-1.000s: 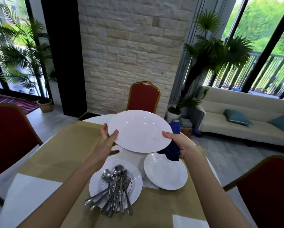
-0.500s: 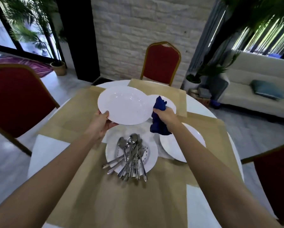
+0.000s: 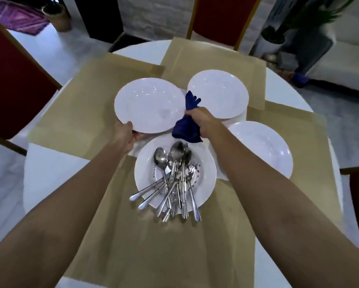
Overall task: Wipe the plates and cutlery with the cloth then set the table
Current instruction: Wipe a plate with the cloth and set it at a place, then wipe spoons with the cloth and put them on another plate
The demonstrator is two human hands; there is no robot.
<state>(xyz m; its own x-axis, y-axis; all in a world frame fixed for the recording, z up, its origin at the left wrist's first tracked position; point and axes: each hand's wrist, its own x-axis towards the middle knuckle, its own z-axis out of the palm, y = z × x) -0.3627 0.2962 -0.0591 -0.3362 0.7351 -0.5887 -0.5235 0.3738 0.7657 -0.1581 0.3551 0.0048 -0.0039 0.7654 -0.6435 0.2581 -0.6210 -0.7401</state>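
While our left hand grips near rim of white plate at left, right hand clutches bunched blue cloth beside it. Cutlery piled on near plate; two plates at right on table.

Red chairs ring the table; brick wall behind.

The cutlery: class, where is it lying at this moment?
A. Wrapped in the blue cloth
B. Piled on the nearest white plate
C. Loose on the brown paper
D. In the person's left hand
B: the cutlery lies heaped on the nearest plate, handles overhanging its near rim; the left hand holds another plate, the right hand the blue cloth.
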